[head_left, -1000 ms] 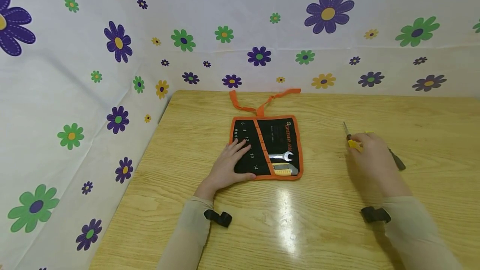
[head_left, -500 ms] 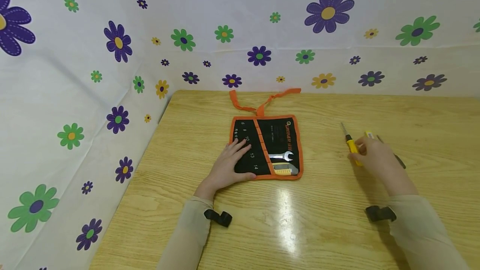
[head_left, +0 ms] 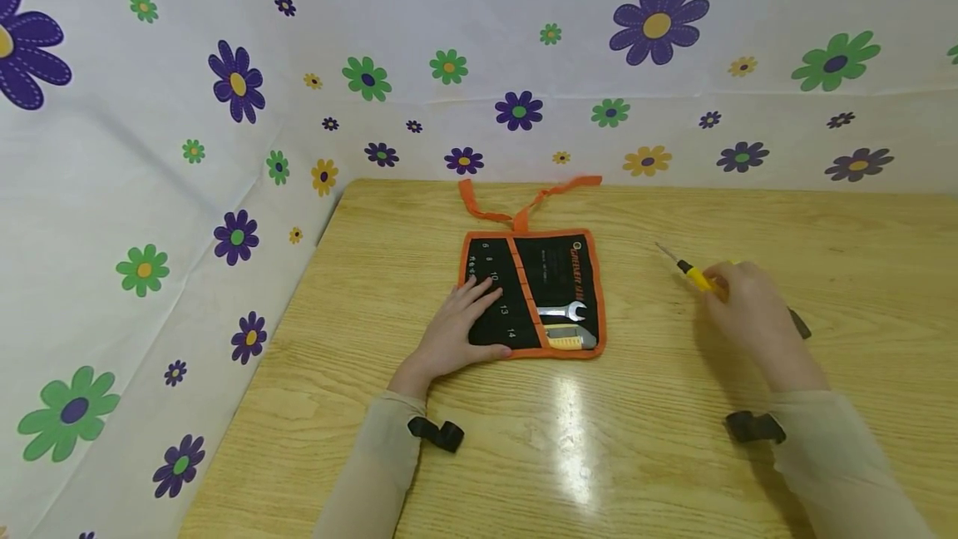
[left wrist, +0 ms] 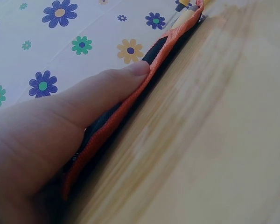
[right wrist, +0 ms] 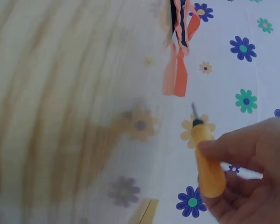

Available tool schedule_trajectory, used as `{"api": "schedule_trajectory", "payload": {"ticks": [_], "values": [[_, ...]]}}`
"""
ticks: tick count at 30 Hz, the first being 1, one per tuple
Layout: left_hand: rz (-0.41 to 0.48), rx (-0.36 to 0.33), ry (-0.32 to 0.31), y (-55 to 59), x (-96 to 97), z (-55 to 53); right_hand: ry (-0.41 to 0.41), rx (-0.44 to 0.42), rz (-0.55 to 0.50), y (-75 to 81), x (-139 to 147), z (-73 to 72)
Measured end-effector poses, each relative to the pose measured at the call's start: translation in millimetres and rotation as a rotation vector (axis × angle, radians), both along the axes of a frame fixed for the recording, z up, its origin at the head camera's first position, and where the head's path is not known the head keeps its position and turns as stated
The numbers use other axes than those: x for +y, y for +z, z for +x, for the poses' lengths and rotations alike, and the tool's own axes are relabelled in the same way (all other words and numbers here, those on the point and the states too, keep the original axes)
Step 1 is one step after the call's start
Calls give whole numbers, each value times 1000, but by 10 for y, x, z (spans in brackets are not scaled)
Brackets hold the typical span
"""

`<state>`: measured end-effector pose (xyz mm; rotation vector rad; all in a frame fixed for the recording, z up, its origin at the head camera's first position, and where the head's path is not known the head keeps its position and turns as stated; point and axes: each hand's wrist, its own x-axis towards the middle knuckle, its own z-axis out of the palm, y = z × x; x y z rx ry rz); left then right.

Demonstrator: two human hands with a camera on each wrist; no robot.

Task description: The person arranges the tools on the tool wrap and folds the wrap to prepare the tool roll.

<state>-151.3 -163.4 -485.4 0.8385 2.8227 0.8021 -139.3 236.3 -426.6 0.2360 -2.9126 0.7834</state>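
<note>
A black tool pouch with orange trim [head_left: 550,264] lies flat on the table. My left hand [head_left: 452,327] rests on its left part with fingers spread; in the left wrist view the thumb lies along the orange edge [left wrist: 130,100]. A wrench [head_left: 563,311] and a yellow utility knife [head_left: 569,341] sit in the pouch's lower pockets. To the right, my right hand [head_left: 756,318] pinches a screwdriver [right wrist: 209,163] by its yellow handle, its thin shaft pointing up and left toward the pouch. The fingers hide part of the handle.
Beneath and behind my right hand, a dark tool end [head_left: 800,323] shows on the wooden table [head_left: 644,439]. A yellow piece [right wrist: 148,213] appears at the bottom of the right wrist view. Orange ties [head_left: 524,210] stretch from the pouch toward the flowered cloth [head_left: 419,15] behind.
The screwdriver has come up in my right hand and turned, its tip swinging left toward the pouch. My left hand has stayed in place on the pouch.
</note>
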Motion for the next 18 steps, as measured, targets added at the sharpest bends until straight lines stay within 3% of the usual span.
{"api": "schedule_trajectory", "payload": {"ticks": [4,9,18], "values": [[1,-5,-2,0,-2,-1,105,164,-29,20,-123,-3],[4,-23,-13,7,-11,-3,277,288,-33,20,-323,-49],[16,-57,-32,10,-12,-6,398,223,25,8,-648,-143]]}}
